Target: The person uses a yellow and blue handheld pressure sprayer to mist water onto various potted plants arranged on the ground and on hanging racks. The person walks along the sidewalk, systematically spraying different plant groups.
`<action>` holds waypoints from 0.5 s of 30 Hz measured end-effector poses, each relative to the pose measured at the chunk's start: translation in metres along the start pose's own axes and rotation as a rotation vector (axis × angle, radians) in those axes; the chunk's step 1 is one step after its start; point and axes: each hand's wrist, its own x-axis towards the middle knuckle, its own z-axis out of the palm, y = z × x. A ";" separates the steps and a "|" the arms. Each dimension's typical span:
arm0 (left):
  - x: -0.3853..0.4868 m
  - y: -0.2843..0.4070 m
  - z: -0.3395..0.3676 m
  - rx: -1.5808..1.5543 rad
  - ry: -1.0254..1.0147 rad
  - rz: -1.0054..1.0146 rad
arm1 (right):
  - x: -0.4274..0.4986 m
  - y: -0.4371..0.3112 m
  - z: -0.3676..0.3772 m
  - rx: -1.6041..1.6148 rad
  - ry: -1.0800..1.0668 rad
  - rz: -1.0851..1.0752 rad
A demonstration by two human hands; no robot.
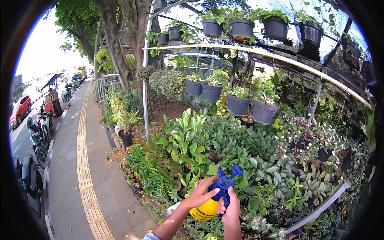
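Note:
A hand pump pressure sprayer [205, 210] with a yellow tank and a blue head is held low in front of me. My right hand [231, 207] is closed around its blue handle. My left hand [204, 189] lies over the upper left side of the sprayer, its thumb reaching across the blue part. The nozzle [221, 171] and the round pump knob [237, 170] stick up beyond my hands, towards the foliage. Broad-leaved green plants [186, 129] and silvery-leaved plants [271, 174] grow close around it.
Black pots [237, 105] hang in a row beneath a pale pipe [270, 54]; more pots [242, 29] sit above it. A metal rail [319, 207] crosses the lower right. On the left runs a paved sidewalk [66, 168] beside parked motorcycles [37, 144]. A person [56, 102] stands near a cart.

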 end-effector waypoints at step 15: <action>-0.018 -0.049 0.130 0.241 0.427 -0.163 | -0.002 -0.066 0.005 -0.005 0.197 -0.426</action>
